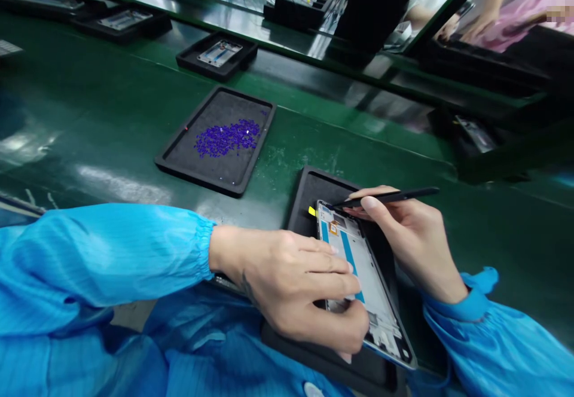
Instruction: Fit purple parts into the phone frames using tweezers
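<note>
A phone frame (374, 277) with blue strips and a yellow tab lies tilted over a black tray (309, 185) in front of me. Across its near side is my left hand (296, 283), thumb and fingers closed on the frame. My right hand (408, 229) grips black tweezers (403, 195) like a pen. Their tips meet the top end of the frame; whether they pinch anything is too small to tell. Further off, another black tray (179, 146) holds a heap of tiny purple pieces (228, 138).
Beyond, a smaller black tray with a phone frame (219, 54) stands near a raised metal rail. More trays (125, 21) line the back left. Behind the rail, on the right, another person's hands (479, 23) are at work. The bench top (89, 116) is green.
</note>
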Demonstrator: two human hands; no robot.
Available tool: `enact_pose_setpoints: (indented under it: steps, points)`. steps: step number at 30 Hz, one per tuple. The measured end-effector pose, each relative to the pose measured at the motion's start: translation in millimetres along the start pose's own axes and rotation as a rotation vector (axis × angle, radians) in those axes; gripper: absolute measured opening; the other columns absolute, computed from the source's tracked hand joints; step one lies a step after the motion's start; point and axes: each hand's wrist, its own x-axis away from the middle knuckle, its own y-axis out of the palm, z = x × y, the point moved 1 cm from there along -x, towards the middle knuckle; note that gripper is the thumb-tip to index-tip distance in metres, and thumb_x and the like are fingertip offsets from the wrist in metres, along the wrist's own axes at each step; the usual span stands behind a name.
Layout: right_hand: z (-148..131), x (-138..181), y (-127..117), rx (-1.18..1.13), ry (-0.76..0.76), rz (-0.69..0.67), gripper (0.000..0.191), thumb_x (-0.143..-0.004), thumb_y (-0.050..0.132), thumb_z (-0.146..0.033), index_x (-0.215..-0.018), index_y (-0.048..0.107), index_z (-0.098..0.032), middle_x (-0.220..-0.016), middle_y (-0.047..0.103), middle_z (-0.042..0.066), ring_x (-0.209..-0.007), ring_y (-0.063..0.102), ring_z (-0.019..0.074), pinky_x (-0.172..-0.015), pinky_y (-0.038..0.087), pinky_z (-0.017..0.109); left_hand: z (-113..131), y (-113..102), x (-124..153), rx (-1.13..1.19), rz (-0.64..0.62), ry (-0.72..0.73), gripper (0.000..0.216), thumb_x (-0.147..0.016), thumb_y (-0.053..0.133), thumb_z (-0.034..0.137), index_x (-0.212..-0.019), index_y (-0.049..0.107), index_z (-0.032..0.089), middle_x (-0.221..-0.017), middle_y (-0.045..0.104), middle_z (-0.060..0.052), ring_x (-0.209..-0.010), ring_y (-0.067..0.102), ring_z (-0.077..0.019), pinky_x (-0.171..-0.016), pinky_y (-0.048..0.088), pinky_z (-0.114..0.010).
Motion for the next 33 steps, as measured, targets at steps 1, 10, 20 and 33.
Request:
enact_pose_setpoints:
  steps: [1, 10, 20, 33]
  points:
    - [-0.6, 0.0, -0.1, 0.017, -0.008, -0.005, 0.025, -0.092, 0.064, -0.044, -0.092, 0.074, -0.021, -0.099, 0.072, 0.003, -0.084, 0.071, 0.0191, -0.078, 0.061, 0.031, 0.1, 0.2, -0.1, -0.002, 0.003, 0.002, 0.048, -0.094, 0.053, 0.057, -0.077, 0.075, 0.019, -0.08, 0.076, -0.004, -0.073, 0.072, -0.0152, -0.067, 0.062, -0.024]
    - [-6.3, 3.7, -2.4, 0.021, 0.031, 0.004, 0.031, -0.092, 0.064, -0.049, -0.098, 0.073, -0.02, -0.102, 0.073, 0.006, -0.088, 0.072, 0.0217, -0.081, 0.061, 0.035, -0.9, 1.7, 2.0, -0.003, -0.001, 0.035, 0.051, -0.094, 0.05, 0.061, -0.077, 0.075, 0.02, -0.081, 0.075, -0.004, -0.071, 0.072, -0.0147, -0.064, 0.061, -0.023]
    - [-3.7, 2.9, -2.0, -0.092, 0.105, -0.048, 0.029, -0.09, 0.068, -0.049, -0.098, 0.074, -0.021, -0.105, 0.074, 0.007, -0.093, 0.073, 0.0232, -0.087, 0.061, 0.037, 0.3, 1.2, 0.0, 0.033, 0.001, 0.017, 0.053, -0.095, 0.05, 0.061, -0.078, 0.075, 0.017, -0.079, 0.075, -0.006, -0.069, 0.071, -0.017, -0.064, 0.063, -0.026]
    - [-3.7, 3.0, -1.4, -0.086, 0.098, -0.043, 0.026, -0.092, 0.066, -0.045, -0.1, 0.072, -0.021, -0.1, 0.075, 0.005, -0.091, 0.073, 0.0209, -0.084, 0.061, 0.032, 0.4, 5.0, 1.3, -0.006, 0.031, 0.021, 0.054, -0.095, 0.047, 0.062, -0.076, 0.076, 0.021, -0.077, 0.075, -0.004, -0.067, 0.071, -0.015, -0.063, 0.062, -0.024]
